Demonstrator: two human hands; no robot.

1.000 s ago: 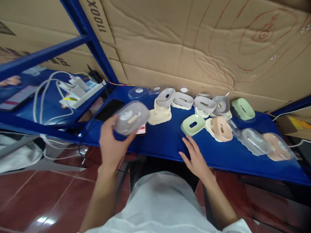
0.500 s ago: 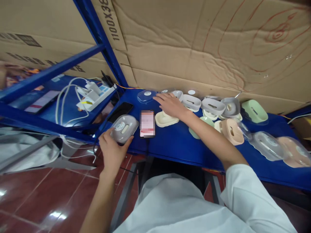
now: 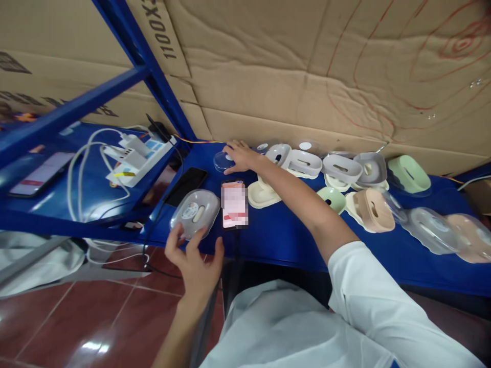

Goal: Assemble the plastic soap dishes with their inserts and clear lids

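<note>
My left hand (image 3: 197, 263) has its fingers spread and bent at the near edge of a grey soap box (image 3: 187, 220) with a clear cover and a round sticker. Its fingertips are at the rim; I cannot tell if they touch. My right hand (image 3: 242, 157) reaches to the back of the blue shelf, thumb and fingers apart over the right end of a clear plastic lid (image 3: 221, 162). The hand hides part of that lid. A cream soap tray (image 3: 263, 197) lies below my right forearm. A lit phone (image 3: 235, 204) lies between the grey box and the cream tray.
Several soap boxes stand along the right: grey ones (image 3: 341, 168), a green one (image 3: 410, 174), a peach one (image 3: 374, 209). A dark phone (image 3: 187, 185) lies at left. Beyond the blue post (image 3: 149, 76) are a power strip (image 3: 143, 161) and white cables. Cardboard (image 3: 268, 66) stands behind.
My left hand has let go of the grey soap box and drawn back toward me. My right hand has shifted left onto the clear lid. The view has moved slightly.
</note>
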